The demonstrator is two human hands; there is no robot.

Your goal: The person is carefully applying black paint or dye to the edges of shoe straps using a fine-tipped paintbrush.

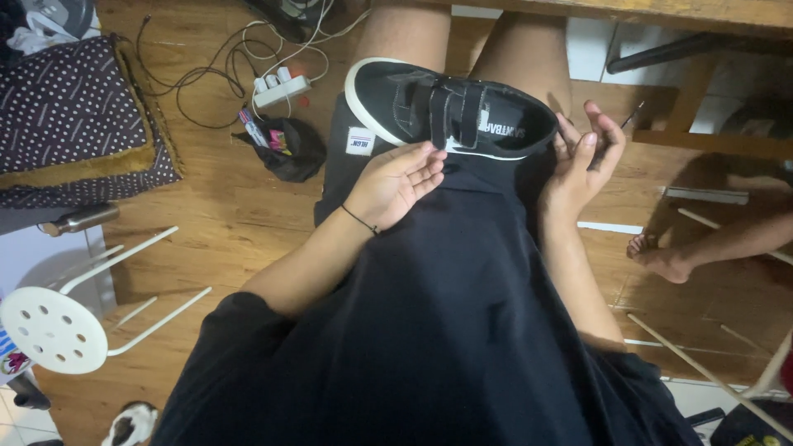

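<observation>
Lap: shoe (450, 107) crosswise, toe left, heel right.

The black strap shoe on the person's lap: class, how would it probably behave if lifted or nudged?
The black shoe lies across the thighs with its flat white-edged sole down, so it would likely slide, not roll. Its shaped upper and thick sole suggest it keeps its form when lifted, and it looks light enough for one hand. The straps seem closed, so probably nothing flaps. The left hand and right hand flank it.

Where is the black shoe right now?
In the head view, the black shoe lies across the person's lap, top centre, between the left hand and right hand.
</observation>
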